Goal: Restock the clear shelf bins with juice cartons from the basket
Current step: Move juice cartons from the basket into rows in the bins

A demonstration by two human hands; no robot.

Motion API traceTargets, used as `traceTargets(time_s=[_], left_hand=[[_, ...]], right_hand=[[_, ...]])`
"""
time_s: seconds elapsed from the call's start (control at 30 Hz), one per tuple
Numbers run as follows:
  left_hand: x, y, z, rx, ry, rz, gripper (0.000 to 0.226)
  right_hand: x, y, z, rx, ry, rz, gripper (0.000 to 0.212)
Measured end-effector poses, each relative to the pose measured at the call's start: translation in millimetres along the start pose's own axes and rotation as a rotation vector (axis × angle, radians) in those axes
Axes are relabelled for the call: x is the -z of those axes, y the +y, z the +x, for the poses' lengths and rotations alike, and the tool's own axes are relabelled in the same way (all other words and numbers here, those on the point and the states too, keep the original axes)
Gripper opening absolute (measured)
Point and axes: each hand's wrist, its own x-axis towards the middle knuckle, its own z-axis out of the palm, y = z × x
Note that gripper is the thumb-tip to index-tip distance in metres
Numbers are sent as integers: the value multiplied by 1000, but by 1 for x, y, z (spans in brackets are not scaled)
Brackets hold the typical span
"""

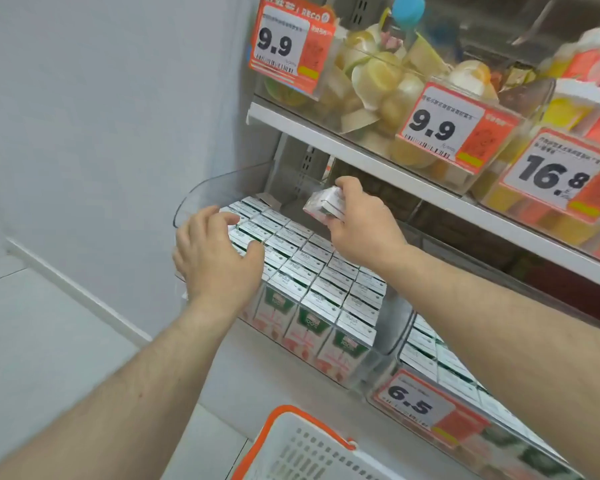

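A: Status on the carton?

B: Small white juice carton with pink print [326, 202] is in the right hand [361, 226], tilted, held above the back right part of the clear plastic shelf bin [201, 192]. Fingers curled round it from above, thumb under; clamped on the carton. It hangs over the gap at the back of the bin and is not seated.

A: Left hand?

B: Left hand [219, 258] lies on the packed rows of white-topped juice cartons [312, 271] at the bin's left side. Fingers slightly bent and spread, tips touching the carton tops near the back left. Holds nothing.

A: Bin fill?

B: Cartons stand upright in tight rows from the front wall almost to the back. The front row shows green and pink print through the clear wall. An open strip remains at the back, with a small cardboard flap [269, 199] visible there.

A: Neighbours?

B: A second clear bin of the same white-topped cartons [440, 362] sits just beside it on the right, carrying an orange price tag reading 6.5 [416, 405]. On the white metal shelf above [361, 157], clear bins hold yellow fruit cups [381, 81], with orange tags reading 9.9 [284, 46] and 16.8 [555, 174].

A: Basket?

B: White plastic basket with orange rim [291, 441] is at the bottom edge of the view, below the bins. Its contents cannot be told. A pale grey wall [101, 116] is to the left.
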Motion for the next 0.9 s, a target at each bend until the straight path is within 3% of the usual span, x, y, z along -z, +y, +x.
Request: traceTargets(time_s=[0.07,0.13,0.27,0.4,0.47,0.57,0.67,0.73,0.9], left_hand=[[-3,-4,8,8,10,48,41],[-6,-10,16,-8,21,53,43],[-9,-14,32,-24,30,77,48],[-14,-14,45,-36,9,60,46],[-17,-16,46,-29,-5,87,47],[-20,-17,45,-33,21,111,54],[-23,-18,45,-23,35,127,55],[-23,-19,44,-31,45,112,53],[-26,-21,42,-49,92,52,45]], right_hand=[[-23,2,32,47,-56,-169,35],[-43,3,64,11,-134,-184,37],[-82,11,117,-204,-319,-11,33],[-108,24,140,-376,-423,225,3],[-111,28,147,-474,-492,459,8],[-115,36,156,-475,-592,780,15],[-119,45,161,-445,-702,792,16],[-124,45,168,-467,-737,729,33],[-143,29,186,-526,-682,743,57]])
